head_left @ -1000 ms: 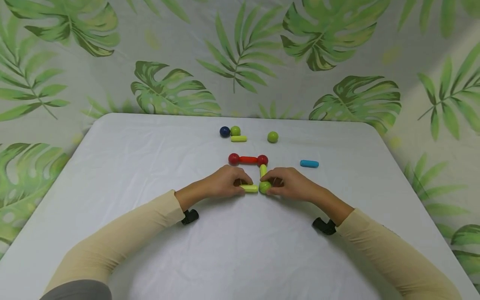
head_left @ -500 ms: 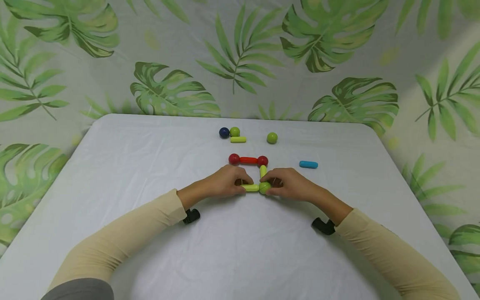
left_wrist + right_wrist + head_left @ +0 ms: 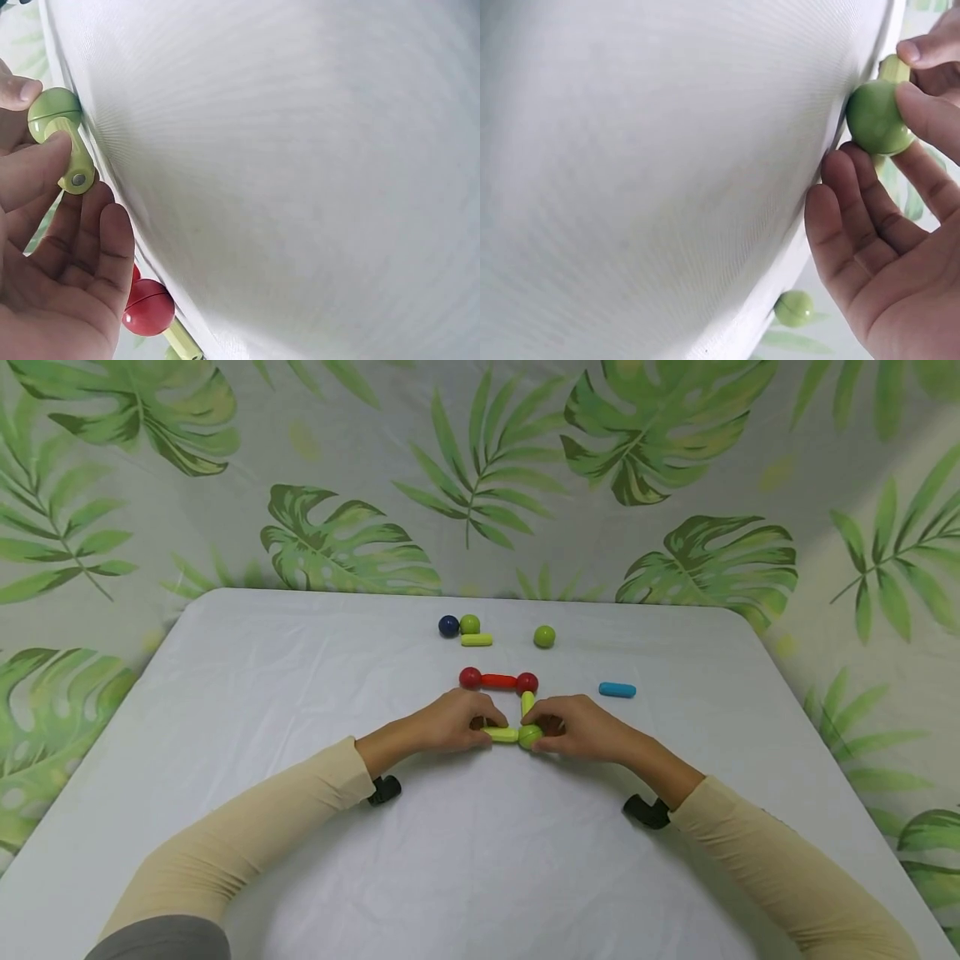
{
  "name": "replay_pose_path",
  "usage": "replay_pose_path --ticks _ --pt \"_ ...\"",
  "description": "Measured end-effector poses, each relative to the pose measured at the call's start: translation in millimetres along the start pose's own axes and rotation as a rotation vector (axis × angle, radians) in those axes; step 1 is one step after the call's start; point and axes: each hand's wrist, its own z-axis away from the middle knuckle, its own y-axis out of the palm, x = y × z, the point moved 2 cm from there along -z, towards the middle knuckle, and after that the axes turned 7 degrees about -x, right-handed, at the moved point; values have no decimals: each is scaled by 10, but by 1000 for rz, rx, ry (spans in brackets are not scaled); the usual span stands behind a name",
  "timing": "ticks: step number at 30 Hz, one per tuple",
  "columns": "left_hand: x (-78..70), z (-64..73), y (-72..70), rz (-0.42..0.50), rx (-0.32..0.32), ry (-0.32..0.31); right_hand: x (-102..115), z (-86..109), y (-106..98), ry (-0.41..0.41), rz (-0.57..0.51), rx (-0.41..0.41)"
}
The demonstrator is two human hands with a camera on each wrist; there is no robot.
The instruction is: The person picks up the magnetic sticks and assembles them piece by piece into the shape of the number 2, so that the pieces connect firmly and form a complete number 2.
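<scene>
My left hand pinches a yellow-green rod between thumb and fingers; the left wrist view shows a small metal disc in the rod's near end. The rod's other end meets a green ball, which my right hand holds by its sides. From that ball a second yellow-green rod runs up to a red ball, partly hidden by my right fingers. A red rod joins this red ball to another red ball on the left.
Farther back on the white table lie a dark blue ball, a green ball beside it, a yellow-green rod and another green ball. A blue rod lies to the right.
The rod in my left hand has moved right and closed the small gap to the green ball. The joined red pieces have shifted very slightly right.
</scene>
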Motion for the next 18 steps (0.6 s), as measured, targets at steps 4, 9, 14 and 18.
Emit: replay_pose_path --ticks 4,9,14,18 --pt "-8 -3 5 -2 7 -3 4 -6 -22 -8 20 6" --pt "-17 -10 2 -18 7 6 -11 -15 -43 -21 31 2" --pt "-22 -15 -13 -37 9 0 -25 -32 -48 -26 28 1" --pt "-10 -17 -67 -47 1 -14 -35 -38 -37 -19 25 9"
